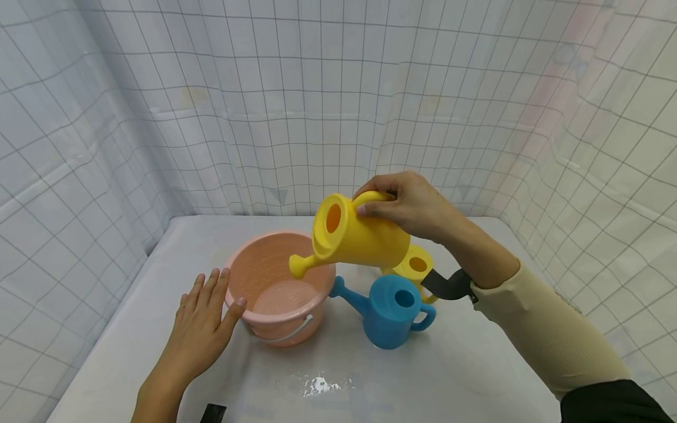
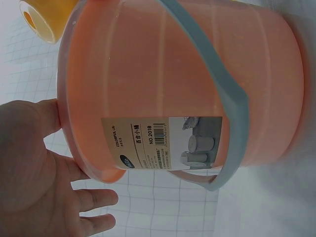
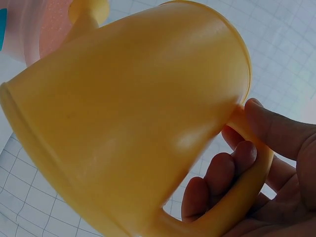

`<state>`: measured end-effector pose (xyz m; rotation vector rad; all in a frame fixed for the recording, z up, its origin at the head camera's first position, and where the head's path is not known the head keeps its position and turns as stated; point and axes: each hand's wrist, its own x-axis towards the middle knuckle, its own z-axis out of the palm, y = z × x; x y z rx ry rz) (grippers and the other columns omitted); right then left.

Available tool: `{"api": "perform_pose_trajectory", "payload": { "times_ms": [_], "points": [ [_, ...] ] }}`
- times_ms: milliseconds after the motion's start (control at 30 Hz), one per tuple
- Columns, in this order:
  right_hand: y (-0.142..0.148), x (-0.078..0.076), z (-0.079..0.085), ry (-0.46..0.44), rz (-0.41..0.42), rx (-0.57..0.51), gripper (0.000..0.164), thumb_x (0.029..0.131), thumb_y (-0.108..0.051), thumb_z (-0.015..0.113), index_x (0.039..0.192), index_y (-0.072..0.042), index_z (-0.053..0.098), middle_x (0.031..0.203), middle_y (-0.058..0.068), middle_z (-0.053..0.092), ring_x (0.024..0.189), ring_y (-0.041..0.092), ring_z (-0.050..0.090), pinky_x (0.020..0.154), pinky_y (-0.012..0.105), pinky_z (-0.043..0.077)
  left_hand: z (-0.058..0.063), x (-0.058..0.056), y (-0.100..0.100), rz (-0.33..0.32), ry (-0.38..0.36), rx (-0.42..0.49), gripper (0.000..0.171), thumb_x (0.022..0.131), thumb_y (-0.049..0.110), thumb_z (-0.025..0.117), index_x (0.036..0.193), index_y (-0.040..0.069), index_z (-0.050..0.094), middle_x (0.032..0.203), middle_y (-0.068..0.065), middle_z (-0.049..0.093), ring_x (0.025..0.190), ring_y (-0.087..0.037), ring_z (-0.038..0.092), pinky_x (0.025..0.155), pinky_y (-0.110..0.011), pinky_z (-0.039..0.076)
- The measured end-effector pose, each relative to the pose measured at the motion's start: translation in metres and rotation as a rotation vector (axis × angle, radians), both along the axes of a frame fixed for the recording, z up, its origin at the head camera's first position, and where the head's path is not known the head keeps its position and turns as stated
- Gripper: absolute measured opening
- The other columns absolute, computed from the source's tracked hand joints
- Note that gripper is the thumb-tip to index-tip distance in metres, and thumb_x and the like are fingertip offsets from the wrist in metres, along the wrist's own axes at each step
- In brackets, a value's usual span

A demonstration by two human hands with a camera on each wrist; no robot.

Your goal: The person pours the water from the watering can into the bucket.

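My right hand point(image 1: 409, 202) grips the handle of a yellow watering can point(image 1: 365, 238), its fingers curled round the loop in the right wrist view. The can is tilted, with its spout pointing down over the pink bucket point(image 1: 288, 320). Against the bucket's left rim rests my left hand point(image 1: 203, 323), fingers straight and spread. In the left wrist view the bucket's grey handle point(image 2: 232, 103) hangs down past a paper label point(image 2: 163, 143). A blue watering can point(image 1: 389, 317) stands upright right of the bucket. Behind it is a second yellow watering can point(image 1: 415, 264), partly hidden.
A small puddle of water point(image 1: 319, 385) lies on the white table point(image 1: 449, 376) near the front. White sheets with a grid pattern point(image 1: 328, 117) hang at the back and both sides. A dark strap point(image 1: 448, 285) hangs from the right wrist.
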<state>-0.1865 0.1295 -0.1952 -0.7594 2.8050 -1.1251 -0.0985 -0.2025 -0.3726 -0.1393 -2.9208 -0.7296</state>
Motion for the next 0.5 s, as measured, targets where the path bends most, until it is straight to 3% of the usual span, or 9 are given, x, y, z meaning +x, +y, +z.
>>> {"api": "perform_pose_trajectory", "payload": {
  "times_ms": [500],
  "points": [
    [0.0011,-0.0011,-0.0019,-0.002,0.008,-0.011,0.020,0.087,-0.030,0.069,0.104,-0.021,0.070,0.102,-0.002,0.068,0.091,0.017,0.059,0.083,0.033,0.052,0.0003,0.0007,-0.0003,-0.006,-0.001,0.004,0.071,0.100,0.049,0.033,0.153,0.012,0.005,0.157,-0.024,0.010,0.146,-0.042,-0.006,0.110,-0.069,-0.003]
  ]
}}
